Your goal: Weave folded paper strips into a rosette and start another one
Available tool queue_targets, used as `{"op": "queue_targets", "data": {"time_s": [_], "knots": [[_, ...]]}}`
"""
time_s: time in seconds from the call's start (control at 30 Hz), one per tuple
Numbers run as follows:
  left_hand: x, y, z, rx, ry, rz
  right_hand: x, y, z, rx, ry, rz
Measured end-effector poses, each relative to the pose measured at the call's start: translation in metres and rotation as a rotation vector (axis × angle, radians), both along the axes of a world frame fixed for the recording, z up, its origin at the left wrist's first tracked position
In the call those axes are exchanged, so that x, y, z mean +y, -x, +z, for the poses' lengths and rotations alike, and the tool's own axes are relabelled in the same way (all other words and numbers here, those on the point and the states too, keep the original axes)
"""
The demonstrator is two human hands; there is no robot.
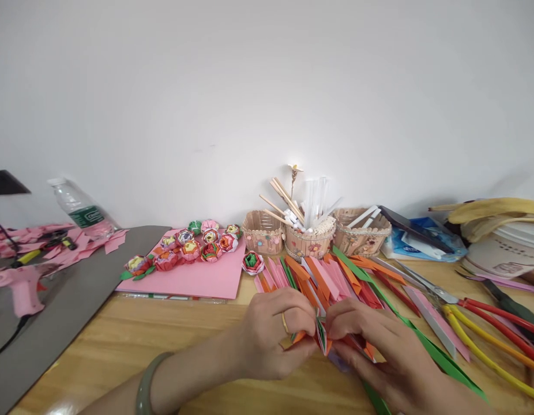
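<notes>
Between both hands, low at the centre, is a small bundle of folded paper (321, 335) with orange, green and white layers. My left hand (278, 334), with a ring and a bracelet, pinches its left side. My right hand (382, 349) grips the right side, fingers bent and partly hiding it. Just beyond the fingers lies a pile of folded paper strips (330, 279) in pink, orange, red and green. A single paper flower (252, 263) sits beside the pile, and several more paper flowers (190, 251) rest on pink paper (193, 282) to the left.
Three decorated baskets (263, 233) stand along the wall, holding sticks and tubes. On the right lie scissors (448, 297) and yellow-handled pliers (474, 346). At left, a pink glue gun (22, 288), a bottle (81, 206) and pink scraps (83, 245) occupy a grey mat (83, 305).
</notes>
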State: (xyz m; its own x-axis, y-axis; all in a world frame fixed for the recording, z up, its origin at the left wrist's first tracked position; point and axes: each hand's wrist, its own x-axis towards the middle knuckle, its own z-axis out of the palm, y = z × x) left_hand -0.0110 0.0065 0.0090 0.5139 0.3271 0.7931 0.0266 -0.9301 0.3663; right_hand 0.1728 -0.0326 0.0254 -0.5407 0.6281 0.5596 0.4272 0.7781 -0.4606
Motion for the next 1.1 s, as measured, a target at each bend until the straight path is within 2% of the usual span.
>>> {"op": "queue_targets", "data": {"time_s": [0.1, 0.2, 0.3, 0.43, 0.57, 0.8, 1.1], "knots": [[-0.002, -0.001, 0.005, 0.024, 0.187, -0.011, 0.003, 0.001, -0.001, 0.050, 0.149, 0.000], [-0.004, -0.002, 0.010, 0.084, 0.603, 0.002, 0.006, 0.003, -0.004, 0.107, 0.329, -0.027], [-0.004, -0.002, 0.015, 0.116, 1.026, -0.038, 0.006, 0.004, -0.006, 0.196, 0.538, -0.044], [-0.001, -0.002, 0.017, 0.107, 1.257, -0.106, 0.008, 0.005, -0.011, 0.352, 0.801, 0.001], [0.001, -0.001, 0.014, 0.058, 1.345, -0.111, 0.010, 0.006, -0.013, 0.429, 0.921, -0.006], [0.003, -0.001, 0.011, 0.000, 1.303, -0.084, 0.008, 0.009, -0.007, 0.373, 0.849, -0.076], [-0.002, -0.002, 0.010, 0.045, 1.151, -0.019, 0.003, 0.011, -0.011, 0.166, 0.532, -0.262]]}}
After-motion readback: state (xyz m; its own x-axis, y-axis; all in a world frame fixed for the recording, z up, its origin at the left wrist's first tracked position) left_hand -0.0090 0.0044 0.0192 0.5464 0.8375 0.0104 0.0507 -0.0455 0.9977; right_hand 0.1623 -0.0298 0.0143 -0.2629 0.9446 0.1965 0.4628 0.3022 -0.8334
